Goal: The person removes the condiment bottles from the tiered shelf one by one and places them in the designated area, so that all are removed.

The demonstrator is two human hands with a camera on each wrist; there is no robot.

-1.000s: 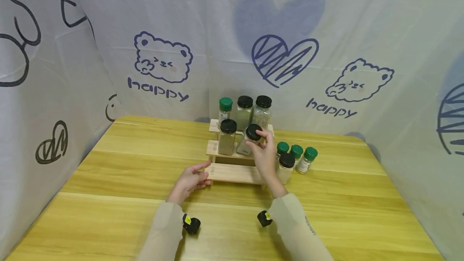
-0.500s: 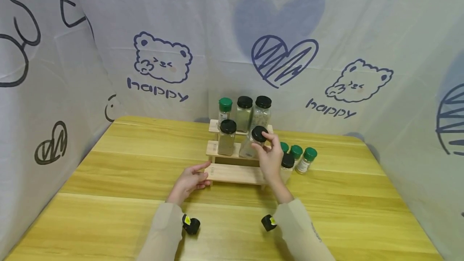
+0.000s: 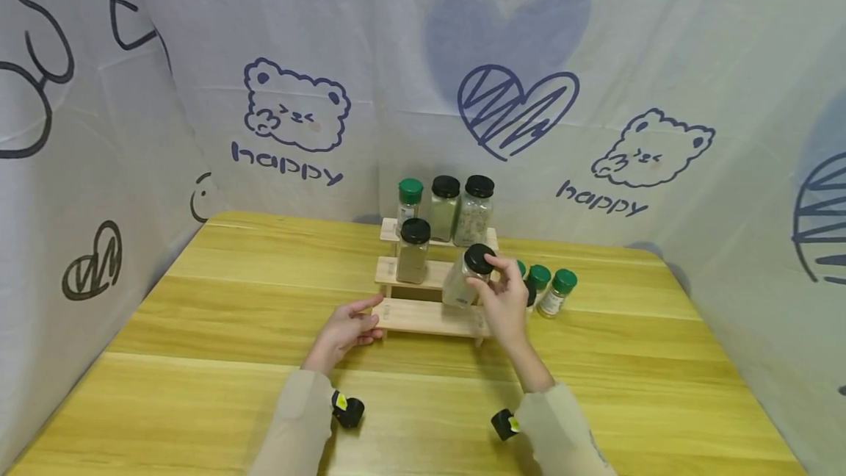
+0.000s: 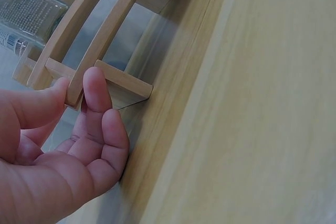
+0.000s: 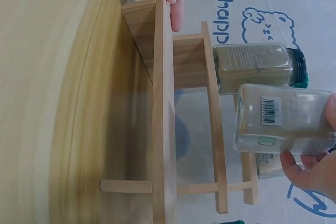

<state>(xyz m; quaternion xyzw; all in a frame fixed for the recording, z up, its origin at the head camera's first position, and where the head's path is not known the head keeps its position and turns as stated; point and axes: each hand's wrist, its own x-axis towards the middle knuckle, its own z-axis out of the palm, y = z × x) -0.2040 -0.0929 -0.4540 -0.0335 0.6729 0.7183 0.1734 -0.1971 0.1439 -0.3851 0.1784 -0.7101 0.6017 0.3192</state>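
My right hand (image 3: pixel 507 307) grips a square glass spice jar (image 3: pixel 460 285) near its black lid. The jar leans, its lid toward the right, in front of the middle shelf and above the lowest one. In the right wrist view its barcode label (image 5: pixel 271 110) shows, and the base is apart from the wooden shelves. With thumb and fingers my left hand (image 3: pixel 345 330) pinches the left end of the tiered wooden rack's (image 3: pixel 423 316) lowest shelf. Another black-lidded jar (image 3: pixel 413 261) stands on the middle shelf, at its left.
Along the top shelf stand a green-capped jar (image 3: pixel 410 203) and two black-lidded jars (image 3: pixel 445 213). Right of the rack, green-capped bottles (image 3: pixel 554 300) stand on the wooden table (image 3: pixel 634 358), beside a black-lidded jar mostly hidden by my right hand. A printed cloth (image 3: pixel 410 57) hangs behind.
My right hand has lifted the jar off the middle shelf and brought it forward and a little to the right. The left hand has stayed on the rack.
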